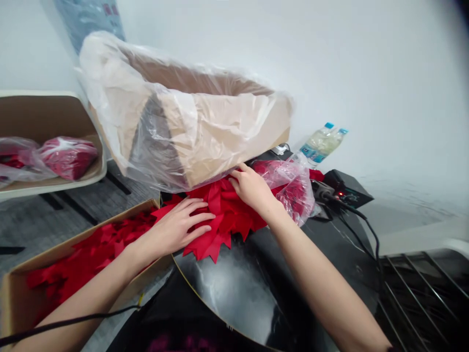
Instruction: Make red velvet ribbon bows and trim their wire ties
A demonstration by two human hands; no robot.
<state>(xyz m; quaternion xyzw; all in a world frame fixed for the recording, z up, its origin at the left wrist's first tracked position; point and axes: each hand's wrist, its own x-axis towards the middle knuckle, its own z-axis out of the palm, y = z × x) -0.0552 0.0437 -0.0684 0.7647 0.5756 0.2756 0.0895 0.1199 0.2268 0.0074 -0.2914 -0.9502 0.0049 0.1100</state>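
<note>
A heap of red fabric pieces with zigzag-cut ends (216,234) lies on the glossy black table (234,283). My left hand (183,222) rests on the left side of the heap, palm down, its fingers spread. At the heap's back edge is my right hand (252,188), its fingers bent by the lower edge of a plastic-lined cardboard box (227,122). Whether those fingertips grip a piece is hidden. Beside the right hand sits a clear plastic bag of red pieces (296,190).
An open carton of red pieces (88,254) stands at the left. Behind it, a white-rimmed bin (106,161) holds bagged red pieces (69,156). To the right are two plastic bottles (322,142), a black control box with a red light (348,188), cables (370,230) and a metal rack (421,283).
</note>
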